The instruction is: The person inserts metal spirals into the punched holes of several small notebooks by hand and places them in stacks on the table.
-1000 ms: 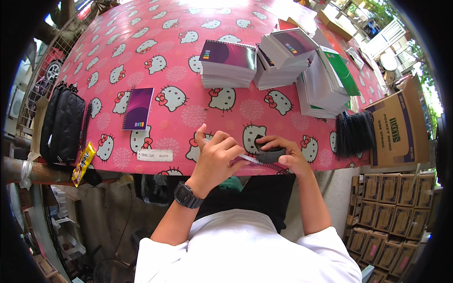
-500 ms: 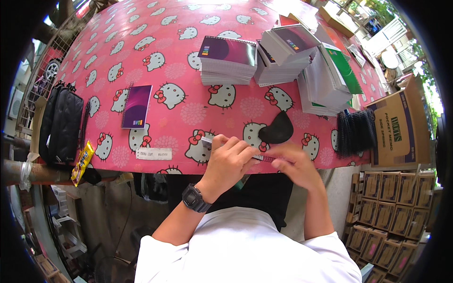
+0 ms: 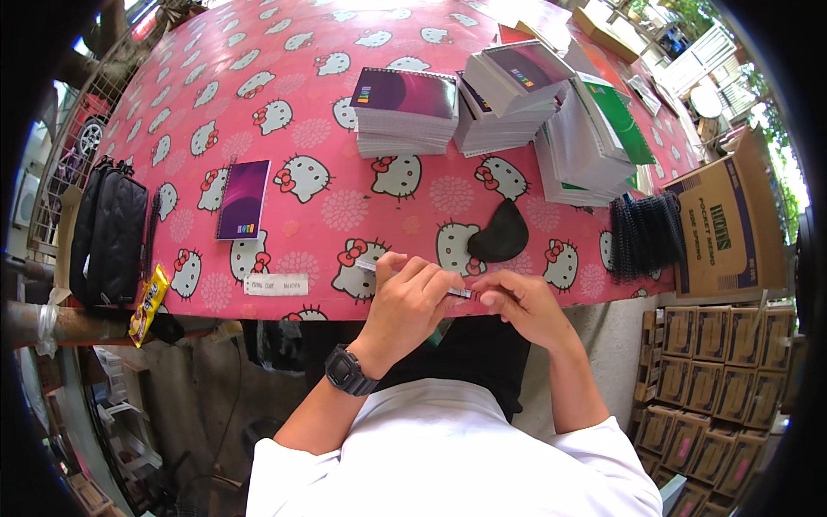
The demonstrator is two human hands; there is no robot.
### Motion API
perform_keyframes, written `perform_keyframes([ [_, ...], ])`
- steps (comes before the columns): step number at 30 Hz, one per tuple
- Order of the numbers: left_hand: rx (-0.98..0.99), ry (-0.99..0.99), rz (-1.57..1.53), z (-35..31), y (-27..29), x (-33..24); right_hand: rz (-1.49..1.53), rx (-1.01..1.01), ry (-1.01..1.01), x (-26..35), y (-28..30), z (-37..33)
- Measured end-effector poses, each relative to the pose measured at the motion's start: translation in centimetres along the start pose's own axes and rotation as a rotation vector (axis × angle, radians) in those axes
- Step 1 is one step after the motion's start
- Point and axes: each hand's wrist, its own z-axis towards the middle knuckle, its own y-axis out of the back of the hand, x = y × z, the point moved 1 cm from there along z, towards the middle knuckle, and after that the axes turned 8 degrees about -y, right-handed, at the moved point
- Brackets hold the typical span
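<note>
Near the table's front edge, my left hand (image 3: 413,297) is closed around a small notebook (image 3: 366,265) seen edge-on, its pages showing past both sides of the fingers. My right hand (image 3: 525,308) is at the notebook's right end, fingers curled and thumb bent in at the thin spiral coil (image 3: 475,294); the fingertips hide most of the coil. Just beyond my right hand lies a black rounded pad (image 3: 500,233). A purple spiral notebook (image 3: 244,200) lies flat to the left, with a white paper strip (image 3: 276,284) in front of it.
Stacks of purple-covered pads (image 3: 405,112) and tilted pads (image 3: 517,77) stand at the back right, beside green-covered ones (image 3: 613,121). A bunch of black coils (image 3: 644,241) lies by a cardboard box (image 3: 719,224). At left are a black bag (image 3: 112,237) and a yellow packet (image 3: 149,306).
My right hand has moved slightly left and lower, closer to the notebook's end. Less of the coil shows between the hands. My left hand still holds the notebook.
</note>
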Motion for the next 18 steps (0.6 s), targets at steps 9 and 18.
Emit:
perform_keyframes([
  [9, -0.099, 0.055, -0.001, 0.3, -0.4, 0.0, -0.164, -0.412, 0.371, -1.0, -2.2, 0.0],
  [18, -0.058, 0.051, 0.009, -0.2, 0.0, -0.1, -0.246, -0.232, 0.267, -0.1, -1.5, -0.2],
])
